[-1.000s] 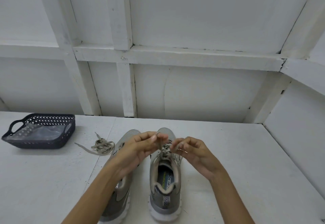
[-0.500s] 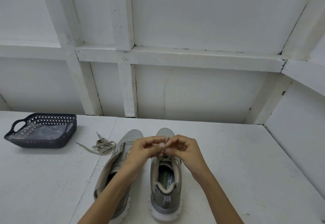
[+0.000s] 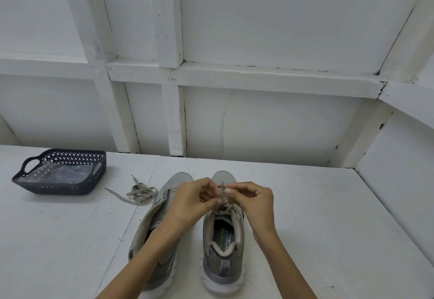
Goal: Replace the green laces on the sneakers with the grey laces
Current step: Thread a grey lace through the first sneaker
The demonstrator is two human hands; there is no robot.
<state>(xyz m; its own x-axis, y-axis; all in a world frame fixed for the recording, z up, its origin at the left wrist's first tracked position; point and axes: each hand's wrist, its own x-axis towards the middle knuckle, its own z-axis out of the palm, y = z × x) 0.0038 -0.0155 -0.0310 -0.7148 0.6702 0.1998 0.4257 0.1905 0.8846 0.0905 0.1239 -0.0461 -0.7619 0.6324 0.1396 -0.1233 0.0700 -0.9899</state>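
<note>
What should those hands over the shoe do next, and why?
Probably pull the two ends of the lace apart to tighten the lacing. The left hand and right hand both pinch it close together above the right sneaker, whose eyelets already look threaded.

The white painted table (image 3: 317, 228) carried two grey sneakers side by side, toes pointing away: the left sneaker (image 3: 159, 215) and the right sneaker (image 3: 223, 261). Just left of them lay a bundled lace (image 3: 142, 193). Farther left stood a dark perforated basket (image 3: 61, 189).
</note>
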